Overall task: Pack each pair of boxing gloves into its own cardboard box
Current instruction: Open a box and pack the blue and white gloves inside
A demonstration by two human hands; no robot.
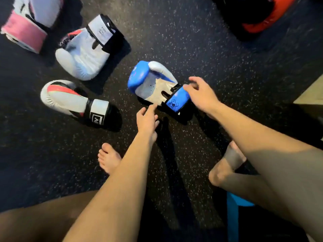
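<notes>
A blue and white boxing glove [150, 81] lies palm up on the dark speckled floor at the centre. My right hand [201, 93] holds its blue cuff, fingers curled over the cuff's far end. My left hand [146, 117] reaches in from below with fingers out, the index tip touching the glove's pale palm edge. Two white gloves with red marks lie to the left, one [83, 55] farther away and one [70, 100] nearer. A tan cardboard surface [311, 95] shows at the right edge.
A pink and white glove [29, 23] lies at the top left, blurred. A red and black padded object [262, 16] sits at the top right. My bare feet [109, 159] rest on the floor below the gloves. Something blue [239, 201] peeks out under my right arm.
</notes>
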